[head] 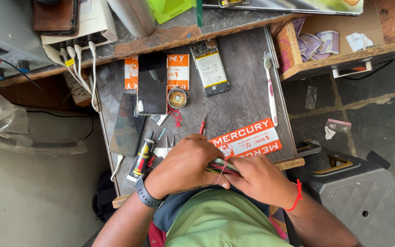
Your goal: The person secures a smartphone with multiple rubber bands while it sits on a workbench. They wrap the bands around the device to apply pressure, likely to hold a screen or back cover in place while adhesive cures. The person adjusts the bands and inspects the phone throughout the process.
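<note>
My left hand [184, 167], with a dark watch on its wrist, and my right hand [259, 178], with a red thread at its wrist, meet at the near edge of a grey work mat [243, 100]. Together they grip a thin flat dark object [220, 165] with green and red wires along it; my fingers hide most of it. Just beyond my left hand lie tweezers [169, 142] and a red-handled screwdriver [202, 124]. An opened phone [210, 66] showing its battery lies at the far side of the mat.
A black phone [152, 84], a second dark phone [126, 126], a small round speaker [177, 97], a black glue tube [141, 156], a toothbrush [270, 89] and orange cards [248, 139] lie on the mat. An open drawer [325, 45] holds banknotes. A black stool [357, 196] stands at right.
</note>
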